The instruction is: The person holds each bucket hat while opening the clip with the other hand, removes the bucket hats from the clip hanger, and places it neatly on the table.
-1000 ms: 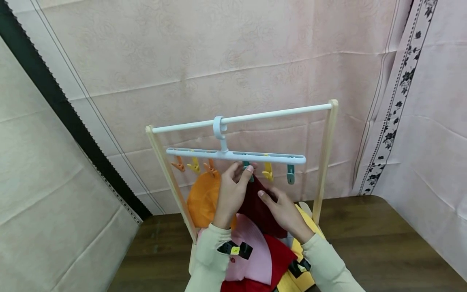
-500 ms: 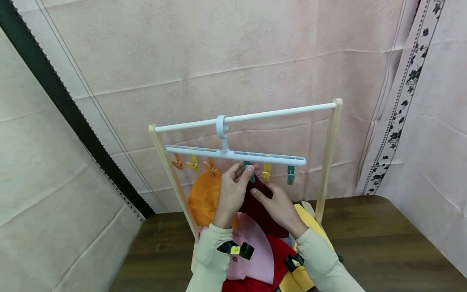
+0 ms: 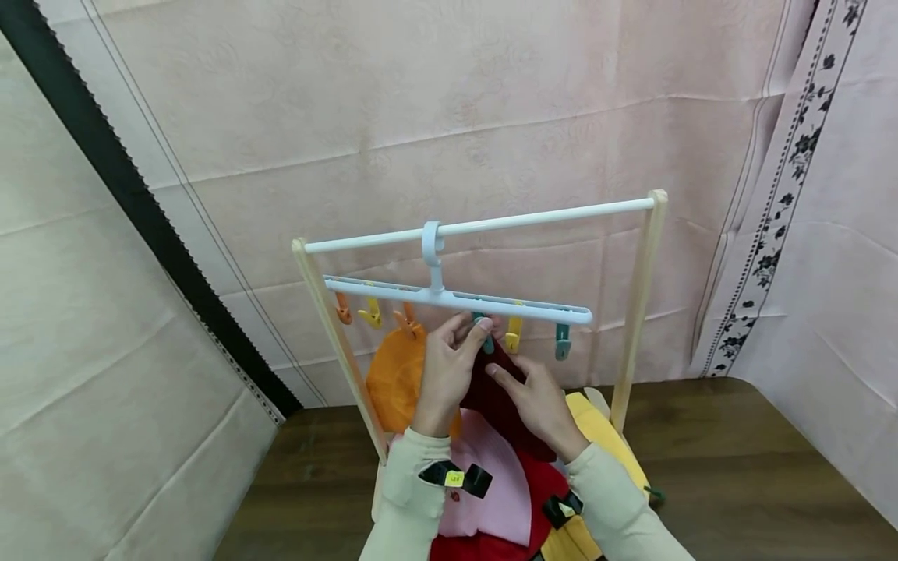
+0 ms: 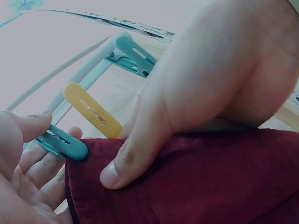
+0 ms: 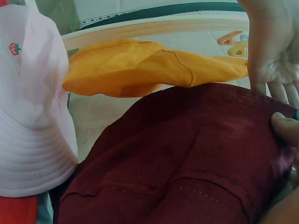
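My left hand (image 3: 449, 366) pinches a teal clothespin (image 4: 71, 145) that hangs from the light blue hanger (image 3: 505, 307). In the left wrist view, the clothespin's lower end lies over the corner of a dark red hat (image 4: 196, 182). My right hand (image 3: 542, 401) grips that hat by its upper edge, thumb on the near side; its other fingers are hidden behind the cloth. To the left, an orange hat (image 3: 393, 382) hangs from an orange clothespin (image 3: 407, 323). A yellow clothespin (image 3: 514, 336) and another teal clothespin (image 3: 563, 343) hang to the right.
The hanger hooks over the white bar of a wooden rack (image 3: 638, 312). Below my hands lie a pink bucket hat (image 3: 494, 483), red cloth (image 3: 477, 548) and yellow cloth (image 3: 606, 436) on the dark wooden table (image 3: 737, 467). Pale curtains stand behind.
My right hand has shifted a little left along the dark red hat, nearer my left hand. The left hand keeps its pinch on the teal clothespin; the view has shifted slightly.
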Demonstrator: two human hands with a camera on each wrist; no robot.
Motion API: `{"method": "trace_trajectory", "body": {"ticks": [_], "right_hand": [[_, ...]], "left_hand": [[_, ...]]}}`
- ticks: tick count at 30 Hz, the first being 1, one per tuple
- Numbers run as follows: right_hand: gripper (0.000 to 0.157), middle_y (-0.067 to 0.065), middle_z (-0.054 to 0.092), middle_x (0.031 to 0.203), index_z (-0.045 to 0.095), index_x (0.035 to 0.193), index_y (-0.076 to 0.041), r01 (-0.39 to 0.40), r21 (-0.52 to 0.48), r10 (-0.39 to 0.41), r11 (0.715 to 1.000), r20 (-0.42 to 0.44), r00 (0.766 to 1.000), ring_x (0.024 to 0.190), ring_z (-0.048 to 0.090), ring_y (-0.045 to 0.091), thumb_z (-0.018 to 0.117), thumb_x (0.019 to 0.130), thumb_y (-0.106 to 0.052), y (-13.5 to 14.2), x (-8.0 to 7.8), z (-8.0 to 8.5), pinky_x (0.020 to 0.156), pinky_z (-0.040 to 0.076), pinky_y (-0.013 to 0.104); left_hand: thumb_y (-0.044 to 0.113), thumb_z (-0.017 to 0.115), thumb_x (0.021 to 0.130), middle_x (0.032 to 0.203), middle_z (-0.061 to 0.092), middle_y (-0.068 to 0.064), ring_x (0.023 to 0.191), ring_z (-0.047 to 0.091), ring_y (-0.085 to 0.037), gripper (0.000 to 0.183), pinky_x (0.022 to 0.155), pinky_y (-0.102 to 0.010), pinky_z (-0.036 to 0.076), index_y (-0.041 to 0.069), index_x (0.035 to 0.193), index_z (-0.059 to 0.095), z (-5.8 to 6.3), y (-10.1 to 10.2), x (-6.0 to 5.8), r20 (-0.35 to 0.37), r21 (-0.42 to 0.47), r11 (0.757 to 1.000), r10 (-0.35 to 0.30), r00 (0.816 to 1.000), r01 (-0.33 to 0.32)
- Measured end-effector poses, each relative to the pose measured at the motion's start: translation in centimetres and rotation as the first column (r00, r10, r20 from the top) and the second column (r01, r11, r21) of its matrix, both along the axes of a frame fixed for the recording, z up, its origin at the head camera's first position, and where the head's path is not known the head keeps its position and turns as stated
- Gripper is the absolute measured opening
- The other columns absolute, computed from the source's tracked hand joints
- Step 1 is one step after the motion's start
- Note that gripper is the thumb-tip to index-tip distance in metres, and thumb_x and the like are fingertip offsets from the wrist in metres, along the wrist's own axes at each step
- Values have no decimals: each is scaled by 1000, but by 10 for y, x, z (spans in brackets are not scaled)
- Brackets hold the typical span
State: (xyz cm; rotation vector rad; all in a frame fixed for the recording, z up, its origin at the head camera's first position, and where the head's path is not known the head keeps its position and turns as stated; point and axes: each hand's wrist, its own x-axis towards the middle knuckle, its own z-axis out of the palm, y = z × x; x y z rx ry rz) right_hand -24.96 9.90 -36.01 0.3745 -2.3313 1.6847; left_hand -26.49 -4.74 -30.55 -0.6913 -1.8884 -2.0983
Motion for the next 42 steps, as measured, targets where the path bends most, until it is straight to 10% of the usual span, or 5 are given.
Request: {"method": "trace_trajectory", "body": {"ticks": [10,16,31,36,42], "right_hand": [[43,5,69,139,65,145,-14,-10,43,12,999,-36,999,127,65,26,65,107,-33,5,8,-15,106,52,53],[23,-1,77,111,74,124,-17,15,-7,-15,1000,-73,997,95,73,14,66,106,-31,14,23,-20,81,60,31],[19,3,74,106,74,120,-16,172,-132,-193,976,-168,967,88,70,12,65,107,-27,44,60,3,75,58,26],[14,5,73,97,74,112,-12,194,-167,-225,967,-193,955,81,69,13,65,107,-22,55,72,11,67,57,27],[18,2,73,98,73,117,-8,233,-244,-275,941,-155,949,82,67,13,64,107,-20,67,84,18,68,57,25]], "left_hand": [[24,68,105,119,76,-19,113,73,-31,31,93,-34,59,1,126,71,-2,-5,-3,67,24,998,-53,996,52],[31,64,108,135,71,-14,125,67,-28,45,103,-36,55,4,143,62,-13,-9,-4,61,-62,991,-112,992,116],[22,52,112,136,69,-5,117,67,-17,32,97,-29,54,15,142,63,-85,5,14,-153,-175,979,78,985,-105],[14,45,112,144,61,-12,121,61,-21,40,100,-28,51,9,151,51,-116,11,15,-130,-153,988,-40,991,20],[18,59,99,140,61,-4,132,56,-21,52,108,-36,45,21,150,48,-147,11,13,60,-288,947,-132,989,143]]}}
